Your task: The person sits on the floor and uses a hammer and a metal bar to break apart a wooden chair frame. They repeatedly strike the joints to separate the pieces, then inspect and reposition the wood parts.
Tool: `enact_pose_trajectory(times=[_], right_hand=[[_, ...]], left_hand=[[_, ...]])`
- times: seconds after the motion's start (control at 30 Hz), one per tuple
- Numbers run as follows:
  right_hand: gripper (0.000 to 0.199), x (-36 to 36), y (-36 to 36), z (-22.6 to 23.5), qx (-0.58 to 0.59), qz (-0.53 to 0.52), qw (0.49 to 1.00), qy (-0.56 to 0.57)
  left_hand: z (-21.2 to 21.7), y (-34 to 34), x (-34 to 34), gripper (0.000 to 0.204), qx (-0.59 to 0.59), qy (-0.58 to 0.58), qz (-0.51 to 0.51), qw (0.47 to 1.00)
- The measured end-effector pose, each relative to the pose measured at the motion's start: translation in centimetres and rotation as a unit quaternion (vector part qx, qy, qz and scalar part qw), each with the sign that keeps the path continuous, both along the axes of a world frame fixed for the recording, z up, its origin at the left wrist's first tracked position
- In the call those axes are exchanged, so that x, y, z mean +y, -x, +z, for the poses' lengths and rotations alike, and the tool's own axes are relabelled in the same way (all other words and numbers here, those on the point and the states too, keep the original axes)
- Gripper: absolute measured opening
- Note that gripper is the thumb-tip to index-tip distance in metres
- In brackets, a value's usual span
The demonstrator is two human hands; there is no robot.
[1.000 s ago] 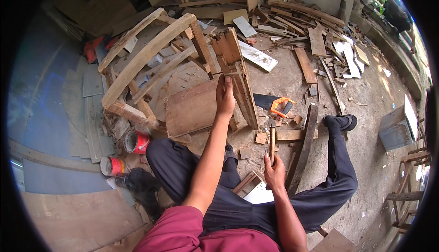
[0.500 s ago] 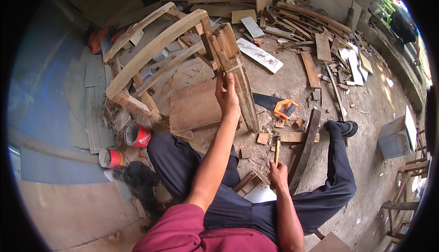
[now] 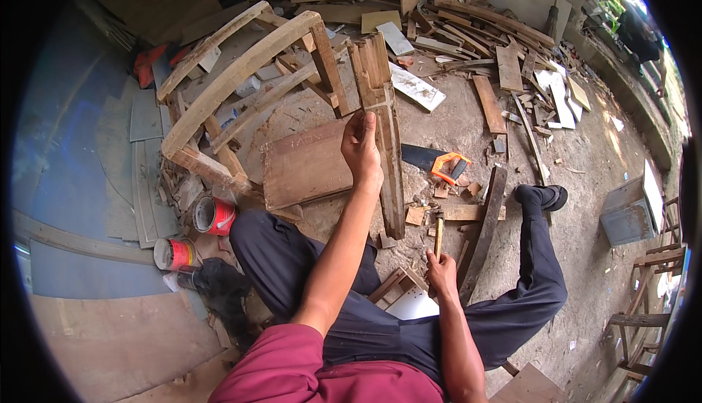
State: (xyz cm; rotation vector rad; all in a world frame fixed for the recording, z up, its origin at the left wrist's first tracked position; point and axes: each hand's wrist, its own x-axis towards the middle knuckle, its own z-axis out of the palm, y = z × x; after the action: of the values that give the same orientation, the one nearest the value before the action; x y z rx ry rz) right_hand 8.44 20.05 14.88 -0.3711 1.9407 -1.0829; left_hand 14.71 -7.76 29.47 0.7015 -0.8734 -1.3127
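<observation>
The concrete floor is bearing an orange-handled saw right of the left hand's grip; wood scraps are lying farther beyond it, two red cans nearer, leftward.

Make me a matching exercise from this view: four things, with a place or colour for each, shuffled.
Column one:
1. Hammer
2. Wooden post
3. Handsaw
4. Two open tins

Column two:
A. Partly orange
B. Held in the left hand
C. Red outside
D. Held in the right hand

Pairs: 1-D; 2-B; 3-A; 4-C
</observation>
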Motion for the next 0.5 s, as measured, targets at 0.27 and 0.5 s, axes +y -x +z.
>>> enact_pose_trajectory(times=[0.27,0.5], right_hand=[[0.04,-0.1,-0.2,-0.2,0.004,-0.007,1.0,-0.004],[0.04,-0.5,-0.3,0.8,-0.008,-0.072,0.995,0.064]], left_hand=[[-0.3,0.2,-0.1,0.037,-0.003,-0.009,-0.003,1.0],[0.3,0.3,0.4,0.037,0.002,-0.01,-0.028,1.0]])
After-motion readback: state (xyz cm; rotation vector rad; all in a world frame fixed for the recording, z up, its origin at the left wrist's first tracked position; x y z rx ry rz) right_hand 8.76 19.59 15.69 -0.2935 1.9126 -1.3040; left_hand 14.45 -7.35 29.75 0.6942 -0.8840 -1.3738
